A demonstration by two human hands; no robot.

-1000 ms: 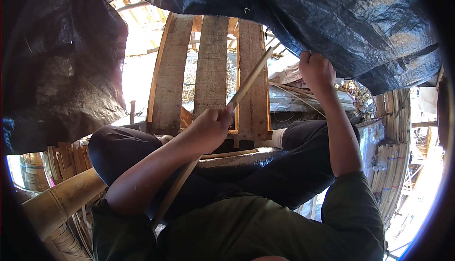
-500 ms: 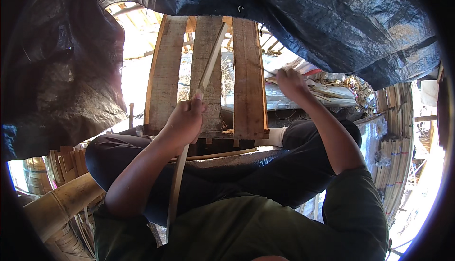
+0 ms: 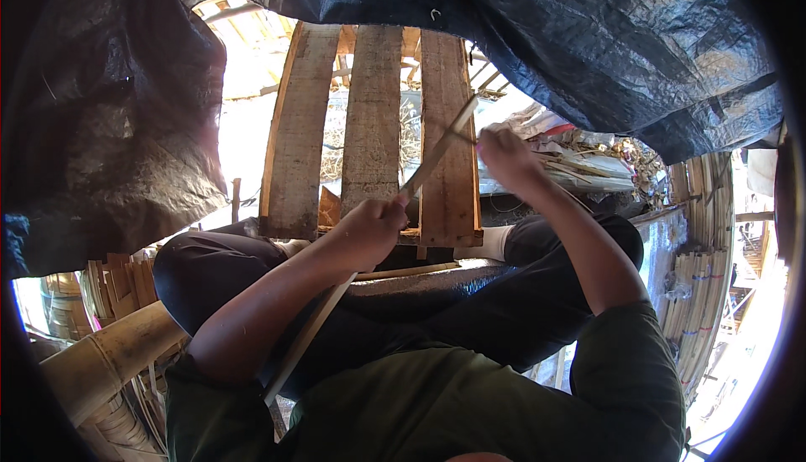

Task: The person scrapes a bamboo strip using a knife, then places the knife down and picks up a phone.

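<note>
My left hand (image 3: 368,232) is closed around a long, flat, pale strip of split bamboo or wood (image 3: 309,336). The strip slants from beside my left upper arm to its free end at the upper right. My right hand (image 3: 509,160) is closed near that far end. From its fist a thin, dark, knife-like tool (image 3: 458,134) points left and crosses the strip; motion blurs it, and I cannot tell whether the two touch. Beyond both hands rises a slatted stand of rough planks (image 3: 375,109).
Dark plastic sheeting (image 3: 554,26) hangs overhead and down the left side. A thick bamboo pole (image 3: 117,357) lies at lower left. Bundled strips (image 3: 698,294) stand at the right. My crossed legs (image 3: 470,319) lie under my arms.
My left hand has moved right, swinging the strip's far end to the right and nearer. The dark tool in my right hand now crosses the strip; earlier they were apart.
</note>
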